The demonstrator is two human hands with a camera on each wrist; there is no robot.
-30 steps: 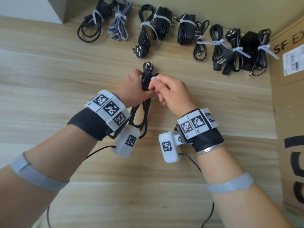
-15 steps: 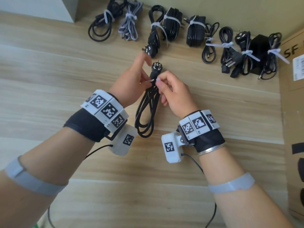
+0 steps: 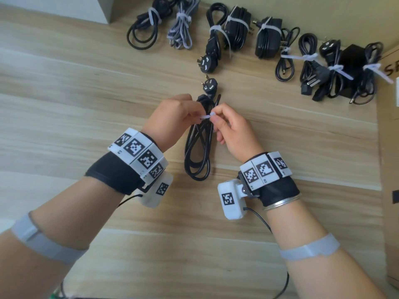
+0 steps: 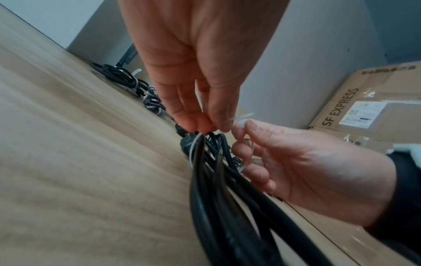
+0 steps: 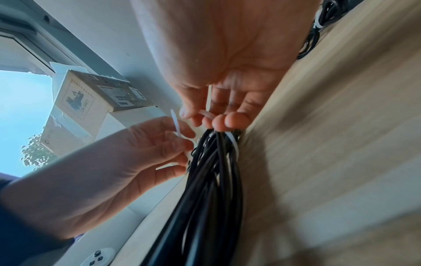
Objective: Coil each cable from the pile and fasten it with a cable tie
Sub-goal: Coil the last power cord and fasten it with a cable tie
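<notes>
A coiled black power cable [image 3: 197, 152] lies lengthwise on the wooden table, its three-pin plug [image 3: 209, 85] at the far end. A white cable tie [image 3: 206, 116] wraps the coil near its top; it shows as a pale band around the strands [image 4: 193, 149] [image 5: 233, 142]. My left hand [image 3: 174, 117] pinches one end of the cable tie beside the coil [image 4: 205, 126]. My right hand [image 3: 231, 128] pinches the other end with thumb and forefinger [image 5: 200, 117]. The two hands meet just above the bundle [image 4: 227, 207] [image 5: 212, 198].
Along the far edge lies a row of several tied bundles: black cables [image 3: 143, 29], a grey braided one [image 3: 181, 33], power adapters [image 3: 267, 39]. A cardboard box [image 3: 388, 147] marked SF EXPRESS [image 4: 364, 104] stands at the right. Another box [image 5: 91, 100] sits at the left.
The coil has come down onto the table nearer to me. My left forefinger, earlier pointing up, has curled in, and both hands now pinch the tie across the bundle.
</notes>
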